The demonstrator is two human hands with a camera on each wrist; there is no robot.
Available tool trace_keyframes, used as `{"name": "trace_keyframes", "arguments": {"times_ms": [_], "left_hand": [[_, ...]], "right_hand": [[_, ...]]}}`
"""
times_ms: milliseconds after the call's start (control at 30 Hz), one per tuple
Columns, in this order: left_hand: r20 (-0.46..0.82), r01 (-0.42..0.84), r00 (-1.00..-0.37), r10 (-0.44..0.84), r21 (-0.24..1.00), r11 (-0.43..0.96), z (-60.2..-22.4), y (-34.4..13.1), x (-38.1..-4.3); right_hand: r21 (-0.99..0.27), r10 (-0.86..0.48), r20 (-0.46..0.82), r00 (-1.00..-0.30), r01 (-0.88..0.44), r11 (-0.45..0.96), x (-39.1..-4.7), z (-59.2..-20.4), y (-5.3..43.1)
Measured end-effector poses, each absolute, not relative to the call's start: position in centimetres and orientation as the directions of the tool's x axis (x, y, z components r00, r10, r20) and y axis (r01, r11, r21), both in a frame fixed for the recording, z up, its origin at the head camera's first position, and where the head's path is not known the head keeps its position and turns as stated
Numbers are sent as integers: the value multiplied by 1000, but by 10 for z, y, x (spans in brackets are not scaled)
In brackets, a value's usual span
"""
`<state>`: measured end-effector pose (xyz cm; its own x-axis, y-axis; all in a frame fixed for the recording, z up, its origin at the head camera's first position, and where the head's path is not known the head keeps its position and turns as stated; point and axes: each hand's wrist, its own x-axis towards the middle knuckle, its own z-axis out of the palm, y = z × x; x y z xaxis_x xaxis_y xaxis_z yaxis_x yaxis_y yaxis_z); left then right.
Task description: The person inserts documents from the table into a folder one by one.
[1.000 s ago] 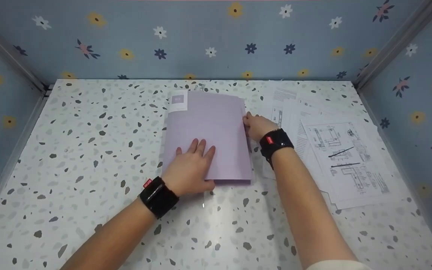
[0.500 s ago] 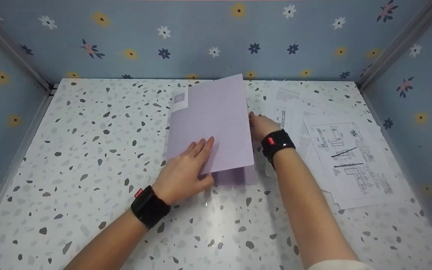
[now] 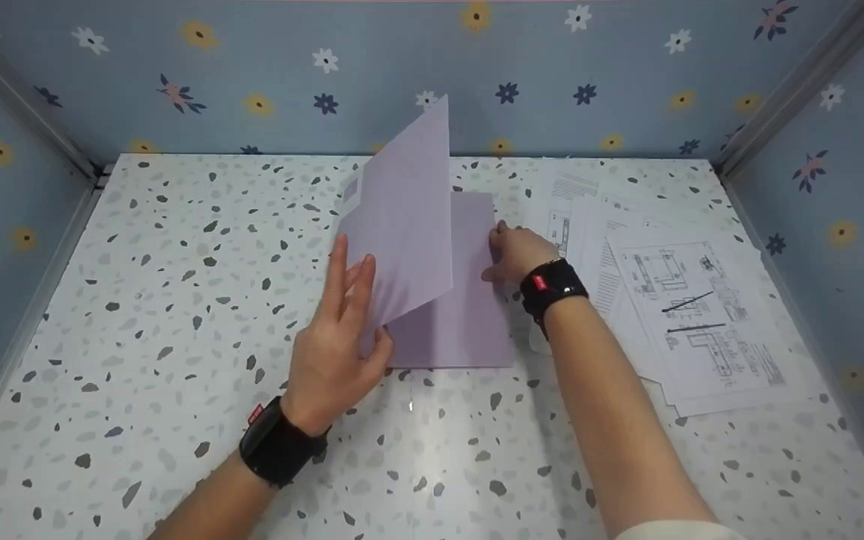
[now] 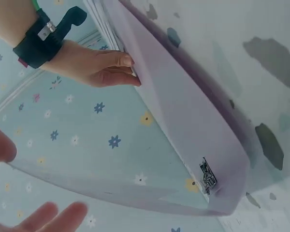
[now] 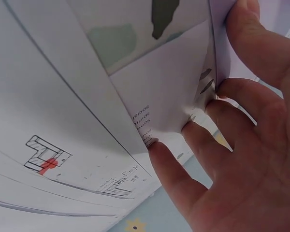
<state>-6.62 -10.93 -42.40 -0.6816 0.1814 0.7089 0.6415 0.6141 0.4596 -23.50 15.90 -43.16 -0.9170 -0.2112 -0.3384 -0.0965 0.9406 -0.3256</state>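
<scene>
A light purple folder (image 3: 477,315) lies on the speckled table, its front cover (image 3: 409,217) raised and tilted to the left. The left hand (image 3: 334,356) is at the cover's lower left, its fingers straight along the outer face and its thumb by the bottom edge. In the left wrist view, a metal clip (image 4: 208,176) shows inside the folder near the spine. At the folder's right edge, the right hand (image 3: 518,255) grips the back cover, thumb on the inner face. The right wrist view shows its other fingers (image 5: 198,145) spread beside the edge.
Loose printed sheets (image 3: 702,322) with technical drawings overlap on the right side of the speckled table (image 3: 177,300), under and beside the right forearm. Flower-patterned panels (image 3: 432,67) wall in the back and both sides.
The front cover has risen from lying flat and swung up toward the left. The left hand moved left with it, its fingers turning upward. The right hand stays at the right edge.
</scene>
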Motion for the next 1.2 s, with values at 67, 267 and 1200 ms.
{"name": "trace_keyframes", "arguments": {"times_ms": [67,267,1200], "left_hand": [[743,648,-655,138,458,608,-419,-110,-66],[838,680,-545,-11,450,580,-401,-113,-67],[895,254,-403,-193,311,916,-385,-204,-64]], "right_hand": [[-316,-205,-342,-917,-94,944,-237,-433,160],[-316,-207,-356,-911,-91,944,-240,-436,159],[-265,-192,-331,-924,-104,959,-241,-432,155]]}}
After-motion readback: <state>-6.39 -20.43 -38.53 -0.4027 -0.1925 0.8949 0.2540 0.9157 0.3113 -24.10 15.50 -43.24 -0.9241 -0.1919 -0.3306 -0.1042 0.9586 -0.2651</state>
